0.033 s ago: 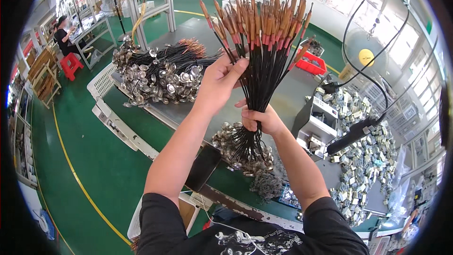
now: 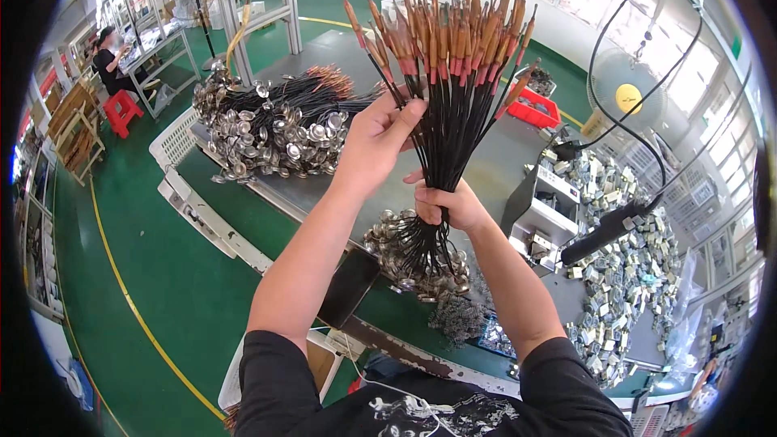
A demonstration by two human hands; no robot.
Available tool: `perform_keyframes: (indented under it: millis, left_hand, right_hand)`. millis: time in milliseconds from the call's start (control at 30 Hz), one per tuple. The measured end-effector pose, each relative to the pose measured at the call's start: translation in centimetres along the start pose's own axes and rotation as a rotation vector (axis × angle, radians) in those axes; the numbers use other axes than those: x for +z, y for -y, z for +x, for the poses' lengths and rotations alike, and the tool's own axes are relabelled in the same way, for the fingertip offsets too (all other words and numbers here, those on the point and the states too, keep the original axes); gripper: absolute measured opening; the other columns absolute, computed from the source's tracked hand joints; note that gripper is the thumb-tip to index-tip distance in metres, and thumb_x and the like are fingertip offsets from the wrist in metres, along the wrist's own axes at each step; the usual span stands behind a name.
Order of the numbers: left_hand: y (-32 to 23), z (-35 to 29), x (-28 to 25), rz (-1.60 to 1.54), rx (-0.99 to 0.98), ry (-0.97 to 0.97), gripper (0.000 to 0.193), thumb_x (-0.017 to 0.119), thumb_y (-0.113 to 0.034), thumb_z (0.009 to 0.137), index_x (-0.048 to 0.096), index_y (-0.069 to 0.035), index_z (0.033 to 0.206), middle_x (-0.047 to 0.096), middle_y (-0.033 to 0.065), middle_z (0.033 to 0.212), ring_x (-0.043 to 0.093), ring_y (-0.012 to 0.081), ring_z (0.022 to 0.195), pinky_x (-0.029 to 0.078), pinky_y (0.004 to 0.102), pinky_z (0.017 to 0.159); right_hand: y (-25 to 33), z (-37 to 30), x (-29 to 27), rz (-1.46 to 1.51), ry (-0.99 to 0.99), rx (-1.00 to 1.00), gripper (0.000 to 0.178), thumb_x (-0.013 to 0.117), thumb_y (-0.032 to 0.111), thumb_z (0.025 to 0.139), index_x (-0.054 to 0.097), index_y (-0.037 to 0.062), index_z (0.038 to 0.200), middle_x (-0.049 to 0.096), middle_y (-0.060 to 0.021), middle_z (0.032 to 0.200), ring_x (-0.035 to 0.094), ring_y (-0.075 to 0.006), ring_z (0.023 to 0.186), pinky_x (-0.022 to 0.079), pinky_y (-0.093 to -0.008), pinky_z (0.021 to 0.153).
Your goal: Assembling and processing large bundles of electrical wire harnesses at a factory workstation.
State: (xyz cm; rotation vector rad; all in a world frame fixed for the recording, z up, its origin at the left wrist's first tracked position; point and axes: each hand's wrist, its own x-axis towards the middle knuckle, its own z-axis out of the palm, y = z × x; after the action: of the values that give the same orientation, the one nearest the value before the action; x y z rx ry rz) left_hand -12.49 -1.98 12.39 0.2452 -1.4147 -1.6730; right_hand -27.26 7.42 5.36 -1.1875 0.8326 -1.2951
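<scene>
A thick bundle of black wires (image 2: 447,142) stands upright in front of me, fanning out at the top into brown sleeves with pink bands and thin tips. My right hand (image 2: 453,206) is wrapped round its lower part. Higher up, my left hand (image 2: 379,139) is closed at the bundle's left edge, its thumb against some of the wires; its other fingertips are partly hidden. Round silver metal discs (image 2: 384,243) hang at the bundle's lower end, just over the near table edge.
Another heap of disc-ended wires (image 2: 279,133) lies on the grey table (image 2: 324,57) at the left. Rightward are a grey boxy device (image 2: 544,206), a pile of small metal parts (image 2: 623,299) and a red bin (image 2: 534,109). A black cable with a thick handle (image 2: 603,233) hangs there. Far left, a person (image 2: 107,61) sits.
</scene>
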Motion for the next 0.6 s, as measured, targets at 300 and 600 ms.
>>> perform_keyframes:
  millis: [300,600]
  left_hand:
    - [-2.0,-1.2,0.5,0.288,0.113,-0.089,0.035,0.055,-0.030,0.105,0.066,-0.005,0.126,0.071,0.0018,0.099,0.064,0.0077,0.083,0.057,0.0273,0.075]
    - [-5.6,-3.2,-2.0,0.456,0.183,-0.088,0.038,0.049,-0.033,0.107,0.063,0.002,0.115,0.063,0.0022,0.081,0.051,0.0059,0.064,0.040,0.0208,0.056]
  right_hand:
    - [0.7,-0.7,0.8,0.020,-0.019,0.008,0.032,0.062,0.008,0.093,0.055,-0.0026,0.123,0.047,-0.0032,0.052,0.046,-0.0148,0.045,0.039,-0.0310,0.050]
    - [2.0,-0.4,3.1,-0.097,-0.260,-0.099,0.034,0.067,0.026,0.097,0.052,0.0035,0.117,0.067,-0.0103,0.078,0.063,-0.0175,0.060,0.051,-0.0317,0.057]
